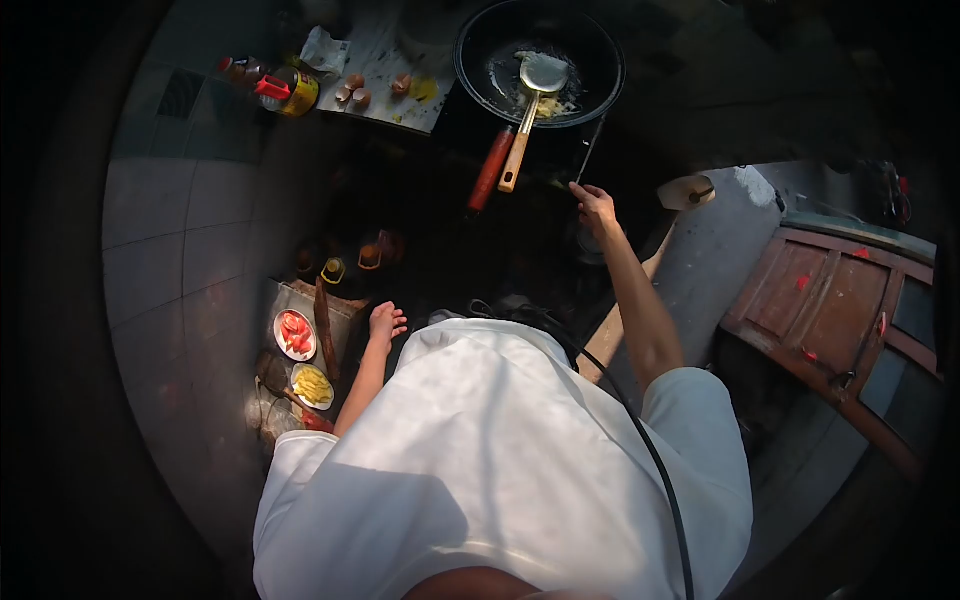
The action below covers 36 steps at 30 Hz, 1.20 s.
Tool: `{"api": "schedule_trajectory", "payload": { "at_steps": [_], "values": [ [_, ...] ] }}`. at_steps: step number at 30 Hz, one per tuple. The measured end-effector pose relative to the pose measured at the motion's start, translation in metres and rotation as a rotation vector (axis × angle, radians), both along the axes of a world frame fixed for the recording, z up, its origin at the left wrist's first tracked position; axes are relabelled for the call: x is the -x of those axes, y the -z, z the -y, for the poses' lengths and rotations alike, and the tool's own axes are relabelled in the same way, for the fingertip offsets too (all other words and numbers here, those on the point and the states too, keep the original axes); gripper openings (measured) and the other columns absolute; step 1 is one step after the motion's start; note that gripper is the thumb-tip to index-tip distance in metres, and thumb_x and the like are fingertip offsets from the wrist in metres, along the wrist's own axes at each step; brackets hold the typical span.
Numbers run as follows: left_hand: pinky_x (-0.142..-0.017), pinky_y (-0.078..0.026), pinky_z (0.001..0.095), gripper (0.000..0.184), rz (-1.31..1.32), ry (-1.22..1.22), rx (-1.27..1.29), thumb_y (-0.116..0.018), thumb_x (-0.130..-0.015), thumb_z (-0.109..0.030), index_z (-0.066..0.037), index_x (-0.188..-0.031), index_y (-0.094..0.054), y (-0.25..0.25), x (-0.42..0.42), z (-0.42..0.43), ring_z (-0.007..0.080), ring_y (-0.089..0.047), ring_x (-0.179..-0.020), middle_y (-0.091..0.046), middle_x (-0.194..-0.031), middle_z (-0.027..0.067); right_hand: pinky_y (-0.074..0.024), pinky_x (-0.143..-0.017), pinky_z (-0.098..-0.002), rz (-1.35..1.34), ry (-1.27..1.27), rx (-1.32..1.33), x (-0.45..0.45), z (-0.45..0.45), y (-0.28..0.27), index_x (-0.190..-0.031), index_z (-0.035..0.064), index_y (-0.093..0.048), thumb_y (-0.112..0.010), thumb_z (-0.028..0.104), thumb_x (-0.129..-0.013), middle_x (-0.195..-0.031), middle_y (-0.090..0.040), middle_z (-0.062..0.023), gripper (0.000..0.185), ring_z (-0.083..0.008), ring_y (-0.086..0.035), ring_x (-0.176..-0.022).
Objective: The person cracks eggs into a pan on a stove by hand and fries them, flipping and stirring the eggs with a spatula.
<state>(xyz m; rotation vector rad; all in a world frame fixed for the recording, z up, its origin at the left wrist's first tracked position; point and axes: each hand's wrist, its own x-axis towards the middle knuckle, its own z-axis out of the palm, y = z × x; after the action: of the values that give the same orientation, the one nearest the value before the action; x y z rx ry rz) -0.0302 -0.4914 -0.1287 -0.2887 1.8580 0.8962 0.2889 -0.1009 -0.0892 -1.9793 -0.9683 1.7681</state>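
My right hand (597, 208) is stretched forward at the stove's front, below and right of the wok (613, 80). Its fingers are pinched together at a dark spot; what they hold, if anything, I cannot make out. A thin bright line runs from there up toward the wok. In the wok rests a spatula (543, 78) with a wooden handle, over some pale yellow food (556, 107). The wok's red-brown handle (491, 172) points toward me. My left hand (387, 323) hangs low at the left, fingers loosely bent and apart, with nothing visible in it.
Cracked eggshells (360, 97) and a yellow smear (424, 90) lie on the counter beside a yellow can (298, 92). Lower left stand a plate of red slices (296, 335) and a plate of yellow pieces (312, 386). A wooden door (815, 310) is at the right.
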Motion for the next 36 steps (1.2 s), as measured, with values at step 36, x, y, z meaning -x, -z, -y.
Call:
{"api": "schedule_trajectory", "payload": {
  "at_steps": [36],
  "values": [
    [-0.054,-0.050,0.0314,0.026,-0.032,-0.117,0.045,-0.051,-0.094,-0.024,-0.012,-0.117,-0.049,0.000,-0.022,0.056,0.0139,-0.059,-0.067,-0.059,-0.086,0.0025,-0.0459,-0.051,-0.0266,0.137,-0.012,-0.168,0.021,-0.051,0.050,-0.113,-0.0045,-0.057,-0.086,0.045,-0.057,-0.079,-0.063,-0.0096,0.080,-0.0153,-0.056,-0.058]
  ]
}}
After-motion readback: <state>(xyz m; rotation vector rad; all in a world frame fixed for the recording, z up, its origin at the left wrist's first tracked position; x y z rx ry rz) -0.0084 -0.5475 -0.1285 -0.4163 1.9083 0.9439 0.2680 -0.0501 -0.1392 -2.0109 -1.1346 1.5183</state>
